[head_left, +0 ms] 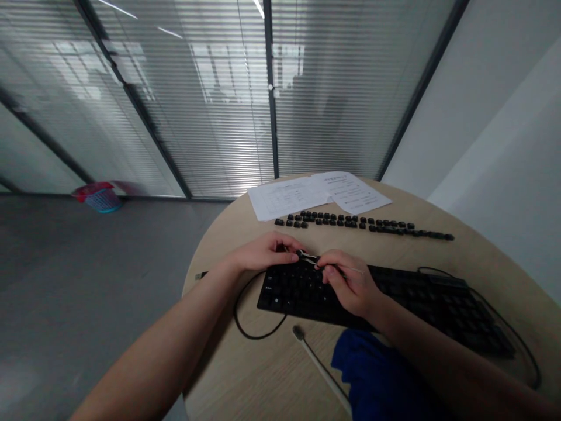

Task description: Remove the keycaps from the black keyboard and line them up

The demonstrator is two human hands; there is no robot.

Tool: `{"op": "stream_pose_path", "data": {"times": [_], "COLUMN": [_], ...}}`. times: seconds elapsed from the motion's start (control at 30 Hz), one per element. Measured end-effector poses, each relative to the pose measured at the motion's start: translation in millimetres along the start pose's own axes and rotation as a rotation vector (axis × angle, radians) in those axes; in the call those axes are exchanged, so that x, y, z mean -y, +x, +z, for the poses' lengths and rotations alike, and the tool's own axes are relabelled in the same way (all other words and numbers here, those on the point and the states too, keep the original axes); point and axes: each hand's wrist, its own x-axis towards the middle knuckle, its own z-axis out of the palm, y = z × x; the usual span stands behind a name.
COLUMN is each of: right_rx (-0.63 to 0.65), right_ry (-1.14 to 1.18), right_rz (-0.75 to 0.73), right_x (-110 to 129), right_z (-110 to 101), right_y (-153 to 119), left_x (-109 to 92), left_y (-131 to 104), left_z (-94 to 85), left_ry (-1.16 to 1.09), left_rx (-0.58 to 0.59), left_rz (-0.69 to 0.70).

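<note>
A black keyboard (302,295) lies across the round wooden table. Over its upper left part, my left hand (268,251) has its fingers closed on a small dark piece (302,255), probably a keycap. Beside it, my right hand (348,280) pinches a thin light-coloured tool (310,261), whose tip meets the dark piece. Black keycaps (350,221) lie in rows beyond the keyboard. A brush (319,365) with a pale handle rests nearer to me, next to a blue cloth (381,374).
Printed sheets (289,197) lie at the table's far edge (214,225). A black cable (258,337) loops left of the keyboard, and more cable runs along its right side. A blue and red basket (103,199) stands on the floor by the blinds.
</note>
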Motion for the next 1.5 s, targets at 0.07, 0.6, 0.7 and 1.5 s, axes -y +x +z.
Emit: {"op": "stream_pose_path", "data": {"times": [0.07, 0.6, 0.7, 1.5], "right_rx": [0.005, 0.048, 0.028, 0.044], "right_ry": [0.011, 0.058, 0.014, -0.337], "right_rz": [-0.014, -0.104, -0.122, -0.061], "right_x": [0.6, -1.6, -1.0, -7.0], "right_z": [-0.5, 2.1, 2.7, 6.3], "right_y": [0.4, 0.0, 0.0, -2.0], "left_x": [2.2, 10.1, 8.0, -0.6], "left_y": [0.6, 4.4, 5.3, 5.2], "left_z": [0.1, -3.3, -2.8, 8.7], "left_ry": [-0.067, -0.157, -0.190, -0.129], "left_rx": [-0.010, -0.129, -0.182, -0.037], "left_rz": [-0.004, -0.052, -0.013, -0.007]}}
